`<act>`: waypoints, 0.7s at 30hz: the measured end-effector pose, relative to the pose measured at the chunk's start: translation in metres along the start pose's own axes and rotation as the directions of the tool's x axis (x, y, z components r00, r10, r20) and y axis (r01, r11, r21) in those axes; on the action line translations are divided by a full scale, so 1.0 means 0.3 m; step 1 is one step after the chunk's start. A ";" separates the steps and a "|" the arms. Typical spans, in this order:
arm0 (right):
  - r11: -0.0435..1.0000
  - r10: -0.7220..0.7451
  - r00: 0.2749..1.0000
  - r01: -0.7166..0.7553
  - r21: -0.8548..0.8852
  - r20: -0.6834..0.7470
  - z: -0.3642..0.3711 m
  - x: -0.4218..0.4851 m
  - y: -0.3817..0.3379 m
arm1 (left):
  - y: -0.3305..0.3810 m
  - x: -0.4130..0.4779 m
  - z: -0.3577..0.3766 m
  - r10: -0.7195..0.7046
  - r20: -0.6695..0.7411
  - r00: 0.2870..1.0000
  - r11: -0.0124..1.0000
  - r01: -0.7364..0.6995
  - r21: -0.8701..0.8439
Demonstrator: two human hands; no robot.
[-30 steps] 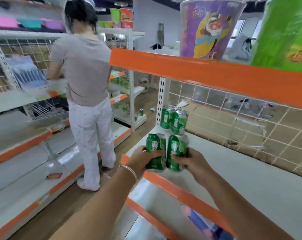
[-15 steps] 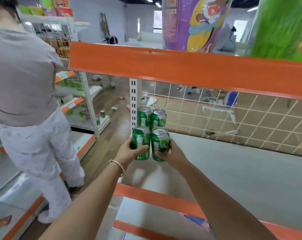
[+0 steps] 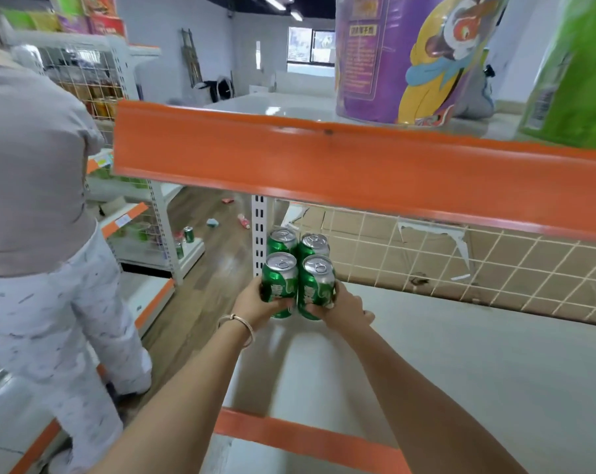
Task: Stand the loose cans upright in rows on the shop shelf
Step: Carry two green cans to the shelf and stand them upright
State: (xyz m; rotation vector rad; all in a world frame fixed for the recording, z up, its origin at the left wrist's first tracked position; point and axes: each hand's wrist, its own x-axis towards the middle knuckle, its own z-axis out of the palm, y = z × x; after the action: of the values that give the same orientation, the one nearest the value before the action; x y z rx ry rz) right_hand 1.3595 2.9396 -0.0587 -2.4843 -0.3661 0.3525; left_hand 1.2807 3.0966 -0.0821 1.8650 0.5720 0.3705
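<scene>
Shelving of white metal with an orange front strip (image 3: 460, 354) fills the view, backed by a cream wire-mesh panel (image 3: 494, 265). A second person in a grey top (image 3: 33, 159) stands at the left, well apart. The left hand (image 3: 253, 304) wraps its fingers round one green aluminium drink can (image 3: 280, 280). The right hand (image 3: 346, 307) wraps round a matching second green can (image 3: 317, 285). The two are held upright and side by side at the shelf's back left corner. Just behind them stand two more green cans (image 3: 282, 239), upright against the mesh. Whether the held pair already rests on the board I cannot tell. To do this step well, I judge, lower both flat and press them snug against the back pair so the rows line up. Then loosen the fingers slowly without nudging a neighbour.
</scene>
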 end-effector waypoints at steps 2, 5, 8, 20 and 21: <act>1.000 0.008 1.000 -0.009 -0.016 -0.007 -0.002 0.015 -0.010 | 0.003 0.025 0.001 -0.005 0.005 1.000 0.999 0.005 0.038; 0.999 0.025 0.999 -0.025 -0.024 -0.021 -0.010 0.025 -0.026 | 0.006 0.055 0.005 -0.014 -0.007 1.000 0.998 0.014 0.059; 0.998 0.040 0.999 -0.041 -0.041 -0.006 -0.007 0.040 -0.028 | 0.006 0.081 0.006 -0.016 0.008 1.000 0.997 0.015 0.074; 0.999 0.041 0.999 -0.041 -0.001 0.033 0.008 0.040 -0.025 | 0.007 0.066 0.021 0.006 0.013 1.000 0.995 -0.008 0.103; 0.999 0.040 0.998 -0.040 0.012 0.041 0.003 0.036 -0.026 | -0.001 0.055 0.030 -0.004 -0.001 1.000 0.995 0.004 0.100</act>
State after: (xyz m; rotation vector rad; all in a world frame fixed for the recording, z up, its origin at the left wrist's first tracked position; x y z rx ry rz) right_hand 1.3677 2.9497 -0.0565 -2.4782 -0.3299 0.4210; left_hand 1.2990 3.0988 -0.0857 1.9591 0.6039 0.3458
